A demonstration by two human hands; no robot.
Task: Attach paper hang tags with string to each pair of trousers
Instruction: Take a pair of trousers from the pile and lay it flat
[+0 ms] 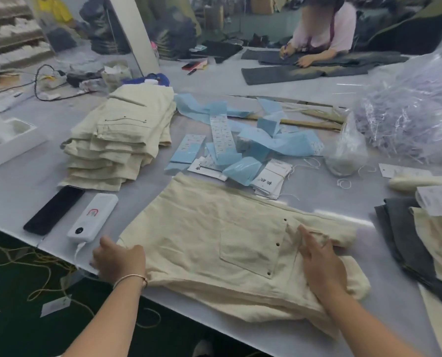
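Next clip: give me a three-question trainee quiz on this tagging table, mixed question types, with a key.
1. True or false: both hands rest on the cream trousers spread at the grey table's near edge.
2. What lies nearest the folded stack of cream trousers? A) black phone B) clear plastic bag of string C) grey trousers
3. Fill in: the white hang tags lie among loose ____ paper strips.

Key: 1 true: left hand at their left edge, right hand near the waistband. 2 A. 3 blue.
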